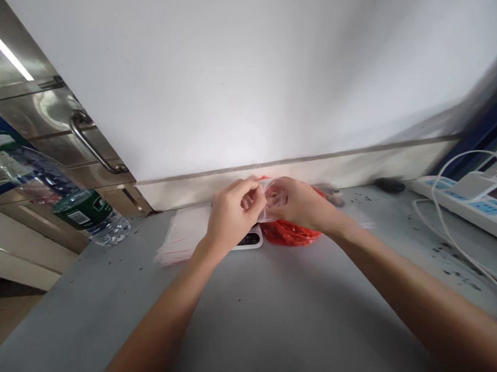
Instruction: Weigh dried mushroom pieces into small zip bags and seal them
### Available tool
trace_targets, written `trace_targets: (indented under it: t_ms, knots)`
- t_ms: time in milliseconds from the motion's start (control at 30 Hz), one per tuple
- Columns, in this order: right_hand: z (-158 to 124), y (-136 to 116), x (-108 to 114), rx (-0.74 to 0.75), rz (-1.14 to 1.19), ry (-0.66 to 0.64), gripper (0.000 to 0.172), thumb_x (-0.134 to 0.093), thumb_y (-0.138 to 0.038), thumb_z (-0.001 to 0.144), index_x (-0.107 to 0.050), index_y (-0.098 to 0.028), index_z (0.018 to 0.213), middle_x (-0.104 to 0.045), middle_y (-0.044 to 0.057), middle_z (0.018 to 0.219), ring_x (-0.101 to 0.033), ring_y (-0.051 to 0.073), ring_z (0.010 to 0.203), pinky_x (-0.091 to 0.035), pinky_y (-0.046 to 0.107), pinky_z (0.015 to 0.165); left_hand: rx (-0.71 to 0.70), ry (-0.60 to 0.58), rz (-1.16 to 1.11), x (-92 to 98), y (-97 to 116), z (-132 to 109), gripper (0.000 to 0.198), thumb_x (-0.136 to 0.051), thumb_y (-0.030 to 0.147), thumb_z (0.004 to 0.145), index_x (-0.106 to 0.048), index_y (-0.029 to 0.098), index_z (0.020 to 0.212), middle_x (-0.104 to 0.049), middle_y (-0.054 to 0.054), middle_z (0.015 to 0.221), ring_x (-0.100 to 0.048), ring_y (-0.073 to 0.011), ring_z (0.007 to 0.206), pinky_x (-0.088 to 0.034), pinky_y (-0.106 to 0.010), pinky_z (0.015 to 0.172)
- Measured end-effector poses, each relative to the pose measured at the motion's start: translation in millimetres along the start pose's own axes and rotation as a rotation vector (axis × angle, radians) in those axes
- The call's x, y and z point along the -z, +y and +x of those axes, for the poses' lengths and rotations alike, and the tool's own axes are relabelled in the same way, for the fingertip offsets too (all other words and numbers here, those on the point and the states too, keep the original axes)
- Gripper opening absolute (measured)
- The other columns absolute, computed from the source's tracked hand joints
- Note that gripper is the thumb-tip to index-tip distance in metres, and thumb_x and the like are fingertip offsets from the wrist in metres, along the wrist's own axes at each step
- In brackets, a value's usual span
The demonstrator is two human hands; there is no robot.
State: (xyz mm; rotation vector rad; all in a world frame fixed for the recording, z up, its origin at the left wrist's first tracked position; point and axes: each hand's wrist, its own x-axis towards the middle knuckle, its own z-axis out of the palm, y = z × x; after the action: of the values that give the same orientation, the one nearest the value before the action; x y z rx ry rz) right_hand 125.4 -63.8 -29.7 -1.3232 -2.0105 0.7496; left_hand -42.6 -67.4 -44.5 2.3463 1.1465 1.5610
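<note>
Between my hands is a clear plastic bag [268, 199], raised above the tabletop. My left hand [235, 209] pinches its left edge between thumb and finger. Curled around the other side, my right hand [297, 203] grips the same bag; some of its fingers are hidden in or behind the plastic. Just under my hands lies a crumpled red plastic bag [292, 233], its contents not visible. A small white digital scale [251, 238] with a dark display shows partly below my left hand. To the left rests a stack of flat clear zip bags [184, 234].
A large clear water bottle [87, 211] with a green label stands tilted in view at the left. On the right lie a white power strip [483, 204], a plugged charger with a white cable [446, 231] and a dark object [389, 185]. A white wall [235, 87] rises behind the grey table [255, 319].
</note>
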Motion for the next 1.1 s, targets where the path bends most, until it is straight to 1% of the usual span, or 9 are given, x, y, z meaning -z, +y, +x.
trace_targets:
  t_ms: [67, 167, 267, 367, 500, 633, 800, 900, 1100]
  knots:
    - [-1, 3, 8, -0.006, 0.079, -0.063, 0.048, -0.078, -0.028, 0.071, -0.071, -0.020, 0.117, -0.075, 0.004, 0.096, -0.071, 0.024, 0.088, -0.058, 0.036, 0.080, 0.012, 0.067, 0.016, 0.5, -7, 3, 0.018, -0.051, 0.025, 0.096, -0.065, 0.021, 0.084, -0.073, -0.004, 0.089, -0.068, -0.0176, 0.086, -0.055, -0.030, 0.084]
    - [-2, 6, 21, 0.105, 0.214, -0.154, 0.082, -0.077, -0.031, 0.075, -0.047, -0.024, 0.152, -0.076, 0.005, 0.110, -0.073, 0.025, 0.101, -0.058, 0.042, 0.094, 0.419, 0.076, -0.165, 3.0, -21, 8, 0.020, -0.054, 0.030, 0.099, -0.066, 0.023, 0.113, -0.070, -0.009, 0.127, -0.061, -0.0252, 0.127, -0.049, -0.041, 0.108]
    - [-2, 10, 35, 0.178, 0.222, -0.255, 0.090, -0.077, -0.040, 0.078, -0.038, -0.026, 0.159, -0.076, 0.006, 0.118, -0.073, 0.026, 0.107, -0.058, 0.045, 0.098, 0.909, -0.063, -0.607, 5.3, -30, 9, 0.033, -0.058, 0.029, 0.099, -0.060, 0.026, 0.132, -0.071, -0.008, 0.126, -0.069, -0.0256, 0.113, -0.059, -0.042, 0.092]
    - [-2, 17, 52, 0.206, 0.164, -0.307, 0.083, -0.074, -0.045, 0.080, -0.046, -0.028, 0.155, -0.072, 0.009, 0.130, -0.070, 0.026, 0.112, -0.058, 0.040, 0.095, 1.058, -0.099, -0.845, 6.7, -32, 10, 0.028, -0.067, 0.016, 0.092, -0.068, 0.022, 0.119, -0.075, -0.007, 0.108, -0.073, -0.0199, 0.088, -0.061, -0.034, 0.075]
    - [-6, 29, 82, 0.089, 0.025, -0.421, 0.050, -0.065, -0.056, 0.084, -0.075, -0.025, 0.122, -0.078, 0.008, 0.112, -0.073, 0.026, 0.097, -0.058, 0.034, 0.078, 0.972, -0.047, -0.801, 4.5, -31, 25, 0.003, -0.075, 0.017, 0.088, -0.074, 0.016, 0.091, -0.075, -0.005, 0.089, -0.069, -0.0147, 0.072, -0.057, -0.026, 0.065]
    - [-11, 42, 108, -0.060, -0.177, -0.438, 0.049, -0.061, -0.065, 0.080, -0.082, -0.025, 0.096, -0.080, 0.006, 0.092, -0.072, 0.024, 0.079, -0.056, 0.036, 0.071, 0.853, -0.054, -0.660, -3.5, -32, 54, 0.009, -0.075, 0.022, 0.090, -0.076, 0.015, 0.084, -0.076, -0.006, 0.091, -0.068, -0.0133, 0.074, -0.054, -0.026, 0.069]
    - [-13, 52, 119, -0.113, -0.227, -0.365, 0.048, -0.061, -0.063, 0.077, -0.081, -0.025, 0.099, -0.081, 0.006, 0.100, -0.074, 0.026, 0.086, -0.057, 0.038, 0.077, 0.572, -0.174, -0.425, -17.9, -25, 85, 0.013, -0.072, 0.022, 0.092, -0.079, 0.015, 0.085, -0.078, -0.007, 0.091, -0.066, -0.0126, 0.072, -0.049, -0.027, 0.068]
    - [-13, 54, 119, -0.131, -0.275, -0.366, 0.046, -0.059, -0.060, 0.079, -0.080, -0.024, 0.099, -0.081, 0.007, 0.102, -0.075, 0.028, 0.091, -0.058, 0.040, 0.081, 0.417, -0.275, -0.348, -25.2, -15, 96, 0.015, -0.070, 0.022, 0.094, -0.080, 0.015, 0.084, -0.079, -0.009, 0.094, -0.070, -0.0148, 0.082, -0.052, -0.029, 0.078]
    - [-12, 53, 117, -0.237, -0.397, -0.294, 0.069, -0.059, -0.063, 0.079, -0.070, -0.021, 0.132, -0.077, 0.011, 0.123, -0.076, 0.032, 0.098, -0.059, 0.044, 0.086, 0.180, -0.386, -0.263, -32.4, 5, 115, 0.018, -0.066, 0.022, 0.095, -0.080, 0.014, 0.087, -0.079, -0.007, 0.094, -0.072, -0.0160, 0.092, -0.053, -0.030, 0.087]
